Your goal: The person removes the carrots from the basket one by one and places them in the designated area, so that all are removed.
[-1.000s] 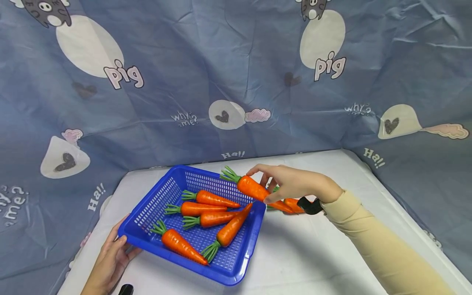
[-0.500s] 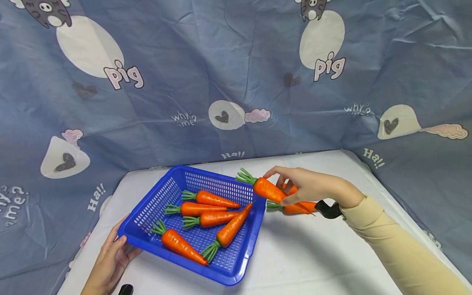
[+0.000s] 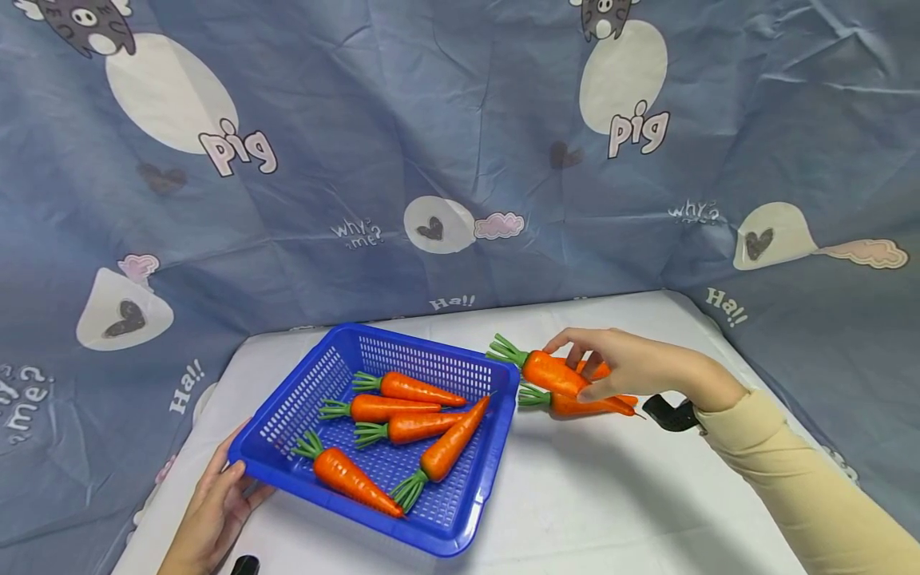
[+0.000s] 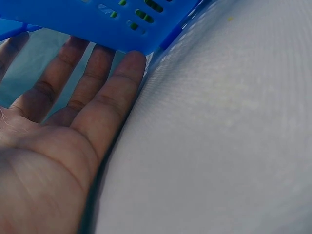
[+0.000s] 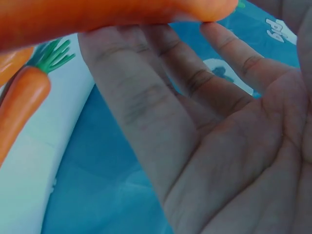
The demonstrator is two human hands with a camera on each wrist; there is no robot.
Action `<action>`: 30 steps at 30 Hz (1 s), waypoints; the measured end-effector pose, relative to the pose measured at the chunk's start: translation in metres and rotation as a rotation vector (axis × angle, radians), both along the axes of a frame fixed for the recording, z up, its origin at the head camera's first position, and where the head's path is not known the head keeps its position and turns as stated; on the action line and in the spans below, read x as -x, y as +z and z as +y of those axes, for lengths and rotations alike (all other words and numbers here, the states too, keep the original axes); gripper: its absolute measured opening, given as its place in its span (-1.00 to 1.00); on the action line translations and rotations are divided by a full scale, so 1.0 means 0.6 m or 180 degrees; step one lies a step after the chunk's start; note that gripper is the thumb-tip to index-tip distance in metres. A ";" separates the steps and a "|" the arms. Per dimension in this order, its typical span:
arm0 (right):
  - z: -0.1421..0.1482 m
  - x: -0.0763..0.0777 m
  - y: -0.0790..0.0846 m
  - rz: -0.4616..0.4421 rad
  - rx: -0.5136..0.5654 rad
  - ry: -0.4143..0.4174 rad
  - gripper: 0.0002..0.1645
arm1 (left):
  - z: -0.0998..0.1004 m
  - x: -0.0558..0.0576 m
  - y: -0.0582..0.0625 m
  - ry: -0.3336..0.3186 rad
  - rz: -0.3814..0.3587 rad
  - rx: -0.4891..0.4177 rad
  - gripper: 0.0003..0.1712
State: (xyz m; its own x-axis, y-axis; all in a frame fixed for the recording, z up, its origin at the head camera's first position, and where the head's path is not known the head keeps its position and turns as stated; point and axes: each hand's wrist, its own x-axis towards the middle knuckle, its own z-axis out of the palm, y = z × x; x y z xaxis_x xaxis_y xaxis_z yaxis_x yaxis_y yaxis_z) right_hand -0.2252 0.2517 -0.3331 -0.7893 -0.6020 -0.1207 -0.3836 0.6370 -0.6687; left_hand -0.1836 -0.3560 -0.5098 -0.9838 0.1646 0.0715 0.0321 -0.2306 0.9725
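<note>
My right hand (image 3: 636,366) pinches an orange carrot (image 3: 552,374) with a green stalk between thumb and fingers, just right of the blue plastic basket. In the right wrist view the carrot (image 5: 112,13) lies across the fingertips. My left hand (image 3: 212,507) grips the near left corner of the basket (image 3: 323,498), thumb at the rim and fingers below; in the left wrist view its fingertips meet the basket wall (image 4: 87,19). Several carrots (image 3: 411,427) lie inside. Beneath the held carrot, another carrot (image 3: 568,405) rests on the table, and one more (image 3: 595,368) shows partly behind the right hand.
A white cloth covers the table (image 3: 575,495). Behind it hangs a blue printed curtain (image 3: 323,160), which also runs down both sides. A black band (image 3: 670,413) sits on the right wrist beside the beige sleeve (image 3: 798,471).
My right hand has carried the carrot rightward, away from over the basket's right side, revealing more of the carrots on the table. The left hand and basket have stayed put.
</note>
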 end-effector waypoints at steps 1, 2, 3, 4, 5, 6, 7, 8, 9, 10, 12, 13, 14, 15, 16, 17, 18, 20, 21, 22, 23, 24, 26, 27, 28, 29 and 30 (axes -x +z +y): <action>0.004 -0.001 -0.001 -0.0014 0.0003 -0.0003 -0.23 | 0.000 0.000 0.000 -0.0008 0.0003 -0.0013 -0.41; 0.007 -0.001 -0.002 -0.0032 0.0003 -0.0011 -0.24 | 0.000 0.000 0.000 -0.0016 0.0009 -0.0024 -0.41; 0.010 -0.002 -0.003 -0.0035 0.0014 -0.0008 -0.24 | 0.000 0.000 -0.001 -0.0022 0.0016 -0.0032 -0.40; 0.012 -0.003 -0.004 -0.0038 0.0016 -0.0009 -0.25 | -0.001 -0.001 -0.001 -0.0034 0.0022 -0.0052 -0.40; 0.015 -0.004 -0.004 -0.0046 0.0021 -0.0011 -0.25 | -0.001 -0.001 -0.001 -0.0046 0.0028 -0.0068 -0.40; 0.017 -0.004 -0.005 -0.0047 0.0027 -0.0007 -0.25 | -0.001 -0.001 -0.002 -0.0051 0.0029 -0.0080 -0.40; 0.019 -0.004 -0.005 -0.0050 0.0032 -0.0005 -0.26 | -0.002 -0.001 -0.002 -0.0054 0.0027 -0.0092 -0.40; 0.020 -0.005 -0.006 -0.0045 0.0035 -0.0002 -0.26 | -0.002 -0.001 -0.002 -0.0058 0.0024 -0.0104 -0.40; 0.022 -0.005 -0.006 -0.0039 0.0039 0.0004 -0.26 | -0.003 -0.001 -0.002 -0.0058 0.0018 -0.0114 -0.40; 0.023 -0.004 -0.007 -0.0040 0.0043 0.0007 -0.27 | -0.003 -0.002 -0.002 -0.0058 0.0011 -0.0122 -0.40; 0.026 -0.004 -0.009 -0.0037 0.0045 0.0015 -0.28 | -0.003 -0.002 -0.002 -0.0059 0.0004 -0.0126 -0.40; 0.028 -0.003 -0.010 -0.0035 0.0040 0.0017 -0.29 | -0.003 -0.002 -0.002 -0.0062 0.0002 -0.0129 -0.40; 0.030 -0.003 -0.012 -0.0012 0.0025 0.0018 -0.29 | -0.003 -0.001 -0.002 -0.0070 0.0006 -0.0130 -0.40; 0.032 -0.002 -0.014 0.0006 0.0017 0.0024 -0.30 | -0.003 -0.001 -0.002 -0.0075 0.0008 -0.0129 -0.40; 0.034 -0.002 -0.015 0.0028 0.0001 0.0029 -0.31 | -0.003 -0.001 -0.002 -0.0083 0.0011 -0.0136 -0.40; 0.037 -0.001 -0.017 0.0049 -0.0009 0.0035 -0.32 | -0.003 -0.001 -0.003 -0.0092 0.0016 -0.0145 -0.39; 0.039 -0.001 -0.019 0.0065 -0.0024 0.0031 -0.32 | -0.003 -0.001 -0.003 -0.0099 0.0018 -0.0154 -0.39; 0.045 -0.001 -0.021 0.0095 -0.0040 0.0031 -0.33 | -0.003 0.000 -0.003 -0.0118 0.0026 -0.0175 -0.39; 0.047 -0.001 -0.021 0.0093 -0.0040 0.0029 -0.33 | -0.003 0.000 -0.003 -0.0124 0.0027 -0.0186 -0.39; 0.050 -0.001 -0.021 0.0088 -0.0050 0.0014 -0.32 | -0.003 0.000 -0.003 -0.0134 0.0033 -0.0195 -0.39; 0.053 -0.001 -0.022 0.0082 -0.0050 0.0000 -0.32 | -0.003 0.000 -0.003 -0.0145 0.0041 -0.0199 -0.39; 0.056 -0.002 -0.022 0.0071 -0.0055 -0.0020 -0.32 | -0.003 0.000 -0.003 -0.0158 0.0049 -0.0207 -0.39; 0.060 -0.002 -0.022 0.0065 -0.0056 -0.0044 -0.31 | -0.003 0.001 -0.003 -0.0186 0.0071 -0.0222 -0.38; 0.063 -0.002 -0.023 0.0065 -0.0061 -0.0052 -0.32 | -0.003 0.001 -0.003 -0.0195 0.0081 -0.0230 -0.38; 0.066 -0.003 -0.024 0.0063 -0.0065 -0.0060 -0.32 | -0.003 0.001 -0.003 -0.0207 0.0089 -0.0241 -0.38; 0.069 -0.003 -0.026 0.0067 -0.0070 -0.0065 -0.32 | -0.003 0.001 -0.003 -0.0213 0.0090 -0.0252 -0.38; 0.071 -0.003 -0.027 0.0067 -0.0074 -0.0066 -0.32 | -0.003 0.001 -0.003 -0.0215 0.0089 -0.0263 -0.38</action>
